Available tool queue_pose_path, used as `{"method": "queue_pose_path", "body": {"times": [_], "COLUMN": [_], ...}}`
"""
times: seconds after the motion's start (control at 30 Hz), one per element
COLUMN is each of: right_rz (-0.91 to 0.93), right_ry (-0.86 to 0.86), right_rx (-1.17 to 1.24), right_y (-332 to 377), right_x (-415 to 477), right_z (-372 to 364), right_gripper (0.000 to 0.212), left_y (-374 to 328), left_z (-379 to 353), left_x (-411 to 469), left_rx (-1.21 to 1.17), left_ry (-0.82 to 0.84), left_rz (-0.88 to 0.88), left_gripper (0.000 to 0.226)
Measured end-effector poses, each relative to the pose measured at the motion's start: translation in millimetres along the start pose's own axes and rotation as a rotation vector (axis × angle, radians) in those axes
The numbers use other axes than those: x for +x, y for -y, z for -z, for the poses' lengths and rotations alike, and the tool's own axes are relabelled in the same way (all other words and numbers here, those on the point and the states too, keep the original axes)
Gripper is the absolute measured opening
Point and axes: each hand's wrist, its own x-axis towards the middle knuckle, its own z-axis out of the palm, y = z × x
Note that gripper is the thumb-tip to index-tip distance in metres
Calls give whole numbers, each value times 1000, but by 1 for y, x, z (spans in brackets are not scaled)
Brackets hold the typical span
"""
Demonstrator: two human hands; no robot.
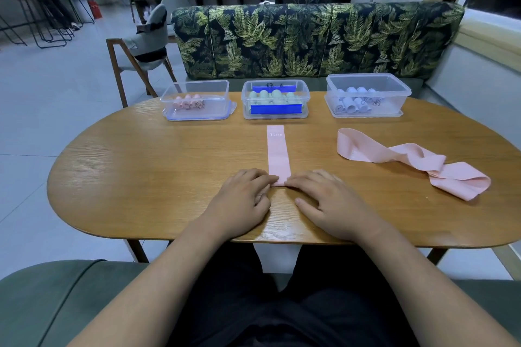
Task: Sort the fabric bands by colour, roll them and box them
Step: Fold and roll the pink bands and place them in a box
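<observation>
A pink fabric band point(277, 153) lies flat and straight down the middle of the wooden table point(141, 177). Its near end is pinched by my left hand point(245, 197) and my right hand point(327, 197), one at each corner, and looks slightly folded up. A second pink band point(408, 158) lies loose and twisted to the right. At the back stand three clear boxes: the left box point(197, 87) holds pink rolls, the middle box point(275, 86) holds pale green rolls, the right box point(369, 82) holds pale blue rolls.
A leaf-patterned sofa point(310, 39) backs the far table edge. A wooden chair point(141, 48) stands at the far left. A person in a dark top sits behind the sofa, facing away.
</observation>
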Motion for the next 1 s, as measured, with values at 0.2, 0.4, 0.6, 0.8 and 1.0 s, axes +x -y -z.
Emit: {"method": "queue_pose_path", "body": {"times": [0.2,0.4,0.6,0.8,1.0], "right_rz": [-25,-38,-46,-46,-46], "right_ry": [16,48,57,47,53], "right_rx": [-10,-20,9,16,-16], "right_y": [-3,-5,-9,-12,-12], "right_x": [2,7,15,16,23], "right_z": [-2,0,1,-2,-1], "right_gripper": [46,46,46,44,43], "left_y": [-2,0,5,2,0], "left_z": [1,-2,2,6,3], "left_x": [4,4,14,25,24], "left_rx": [-20,-10,-20,-2,-27], "left_ry": [-18,-47,-8,107,64], "left_rz": [22,7,-18,-89,-63], "left_gripper": [51,40,50,60,61]}}
